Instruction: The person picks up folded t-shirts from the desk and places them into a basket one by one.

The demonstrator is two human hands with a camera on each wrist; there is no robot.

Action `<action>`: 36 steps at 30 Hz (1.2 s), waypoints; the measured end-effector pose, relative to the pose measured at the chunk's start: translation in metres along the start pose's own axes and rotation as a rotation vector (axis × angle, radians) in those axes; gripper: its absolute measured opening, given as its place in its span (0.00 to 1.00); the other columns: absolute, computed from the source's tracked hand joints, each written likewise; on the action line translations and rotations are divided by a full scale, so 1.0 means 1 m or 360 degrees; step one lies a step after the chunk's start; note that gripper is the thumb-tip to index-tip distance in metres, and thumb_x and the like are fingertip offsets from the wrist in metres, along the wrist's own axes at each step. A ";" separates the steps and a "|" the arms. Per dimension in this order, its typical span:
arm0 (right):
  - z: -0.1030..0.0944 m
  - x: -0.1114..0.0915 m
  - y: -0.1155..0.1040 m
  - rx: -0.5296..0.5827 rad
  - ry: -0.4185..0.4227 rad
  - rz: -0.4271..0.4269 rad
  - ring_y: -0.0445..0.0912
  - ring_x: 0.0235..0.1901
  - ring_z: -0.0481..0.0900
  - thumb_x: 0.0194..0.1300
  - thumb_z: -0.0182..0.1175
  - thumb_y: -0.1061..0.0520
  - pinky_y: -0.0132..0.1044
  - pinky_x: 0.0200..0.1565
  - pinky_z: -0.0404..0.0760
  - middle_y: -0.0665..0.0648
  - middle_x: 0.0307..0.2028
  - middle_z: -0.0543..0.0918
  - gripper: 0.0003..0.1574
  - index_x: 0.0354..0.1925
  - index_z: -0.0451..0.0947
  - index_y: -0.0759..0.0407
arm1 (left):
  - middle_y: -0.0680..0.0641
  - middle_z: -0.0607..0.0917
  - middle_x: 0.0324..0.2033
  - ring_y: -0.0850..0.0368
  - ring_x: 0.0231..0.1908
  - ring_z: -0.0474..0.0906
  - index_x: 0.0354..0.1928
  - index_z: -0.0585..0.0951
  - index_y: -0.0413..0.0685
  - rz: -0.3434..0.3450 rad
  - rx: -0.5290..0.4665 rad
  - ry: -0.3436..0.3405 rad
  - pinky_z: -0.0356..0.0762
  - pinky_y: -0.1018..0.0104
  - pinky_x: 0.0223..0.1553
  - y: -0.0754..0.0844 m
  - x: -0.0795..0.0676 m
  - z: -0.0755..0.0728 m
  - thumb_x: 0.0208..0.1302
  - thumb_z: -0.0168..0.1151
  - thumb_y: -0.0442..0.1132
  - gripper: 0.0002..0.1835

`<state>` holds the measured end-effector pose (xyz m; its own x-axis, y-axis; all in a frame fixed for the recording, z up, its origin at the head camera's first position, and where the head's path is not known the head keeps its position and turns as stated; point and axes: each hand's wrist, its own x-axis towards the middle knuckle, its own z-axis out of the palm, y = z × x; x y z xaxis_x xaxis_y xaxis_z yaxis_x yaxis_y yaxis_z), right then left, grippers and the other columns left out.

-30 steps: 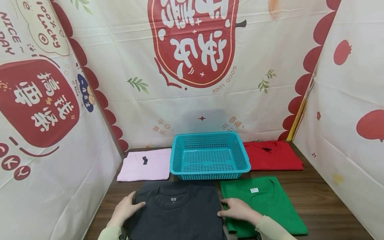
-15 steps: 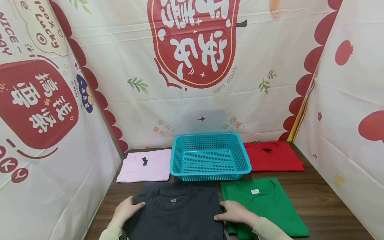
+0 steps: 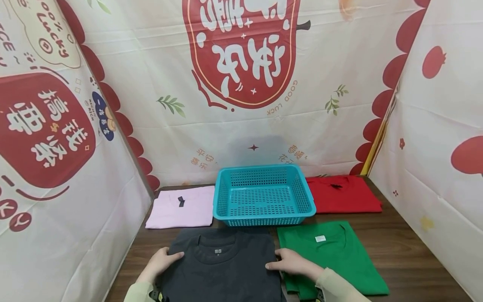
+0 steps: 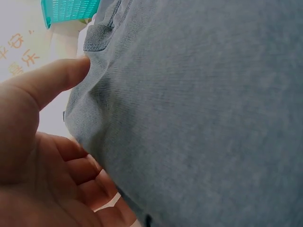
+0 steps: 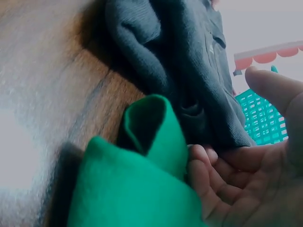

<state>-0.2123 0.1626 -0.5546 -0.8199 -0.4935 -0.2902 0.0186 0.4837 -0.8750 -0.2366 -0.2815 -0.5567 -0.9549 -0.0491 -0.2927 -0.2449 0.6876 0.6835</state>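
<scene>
A folded dark grey T-shirt [image 3: 237, 274] lies at the front, neckline facing the basket. My left hand [image 3: 161, 263] grips its left side. In the left wrist view the thumb [image 4: 71, 75] presses on the cloth while the curled fingers [image 4: 90, 182] go beneath the edge. At the right side my right hand [image 3: 292, 263] holds the border, its thumb over the top in the head view. The right wrist view shows curled fingers [image 5: 218, 177] at the lower folds, partly hidden there. Beside them, the folded green T-shirt [image 3: 332, 260] nearly meets the knuckles.
A turquoise plastic basket [image 3: 264, 222] stands behind the grey T-shirt, with a folded pink T-shirt [image 3: 196, 214] to its left and a folded red T-shirt [image 3: 351, 195] to its right. Printed cloth walls [image 3: 181, 138] enclose the brown wooden table [image 3: 411, 260] on three sides.
My right hand has shifted slightly left, its thumb reaching further over the grey T-shirt. The left hand stays almost where it was. The head view has tilted a little.
</scene>
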 end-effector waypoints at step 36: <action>0.006 0.020 -0.004 0.0535 -0.0039 0.0391 0.49 0.26 0.84 0.65 0.56 0.34 0.47 0.32 0.84 0.61 0.34 0.86 0.37 0.50 0.79 0.67 | 0.40 0.84 0.30 0.48 0.32 0.81 0.40 0.80 0.25 -0.0007 0.0099 -0.0014 0.80 0.51 0.36 0.010 0.007 0.003 0.56 0.65 0.58 0.34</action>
<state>-0.2254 0.1463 -0.5595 -0.7541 -0.4114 -0.5119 0.4013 0.3283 -0.8551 -0.2450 -0.2729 -0.5535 -0.9522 -0.0461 -0.3019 -0.2382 0.7309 0.6395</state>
